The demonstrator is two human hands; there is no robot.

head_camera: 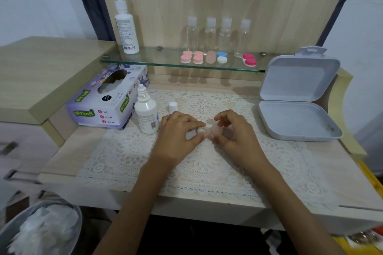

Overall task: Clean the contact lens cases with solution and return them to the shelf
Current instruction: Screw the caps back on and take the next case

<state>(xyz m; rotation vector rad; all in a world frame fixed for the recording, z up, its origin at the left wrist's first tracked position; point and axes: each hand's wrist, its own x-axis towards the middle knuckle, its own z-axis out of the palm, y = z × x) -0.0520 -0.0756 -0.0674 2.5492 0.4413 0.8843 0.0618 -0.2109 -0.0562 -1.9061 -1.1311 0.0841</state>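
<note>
Head view: white lace mat (145, 151) as work area. Glass wall shelf (145, 59) loaded with several closed coloured lens cases (198, 57). Left hand (178, 132) and right hand (234, 130) low over mat, jointly pinching one item. Small white solution bottle (146, 114) uncapped alongside. Pinched item: translucent pale lens case (209, 129). Judged mid-clean; shelf return pending.

Both my forearms are reaching forward and converging. My left hand (178, 130) and right hand (234, 130) are meeting fingertip to fingertip, palms down, fingers curling, both hands pinching the lens case (209, 130) between them.
</note>
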